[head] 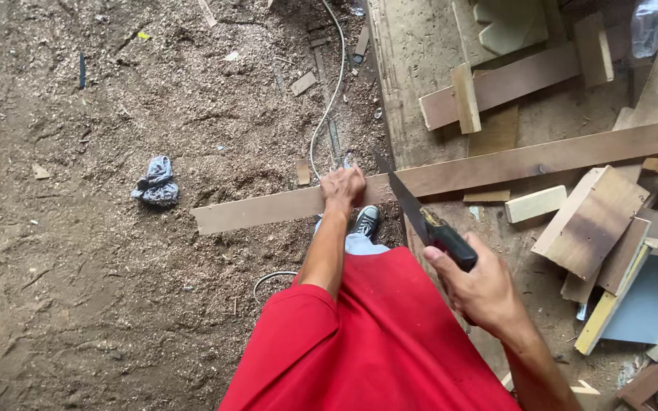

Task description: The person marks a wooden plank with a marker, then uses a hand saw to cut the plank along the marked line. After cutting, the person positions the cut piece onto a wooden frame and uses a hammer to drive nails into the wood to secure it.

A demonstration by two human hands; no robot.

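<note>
Head view, looking down past a red garment. Left hand (343,188) is pressed palm-down on a long thin plank (451,176), fingers curled over its far edge, pinning it. The plank runs from the sawdust-covered floor (100,251) at left up across the edge of a low work platform (413,68) at right, so the left part overhangs unsupported. Right hand (481,285) is closed around the black handle of a handsaw (420,213); the blade angles up toward the plank and meets it just right of the left hand. A foot in a dark sneaker (365,221) sits just below the plank.

Judgement on handling: the plank looks stiff along its length but thin, probably light, likely to flex or chatter on the overhanging side. Surface appears dry and rough, not slippery. Best hold seems to be flat pressure near the blade, over the supported edge, fingers kept clear of the teeth.

Surroundings: offcut blocks (535,203) and stacked boards (592,221) on the platform, a crumpled grey rag (155,183) on the floor, a pale cable (333,84) trailing through the sawdust.
</note>
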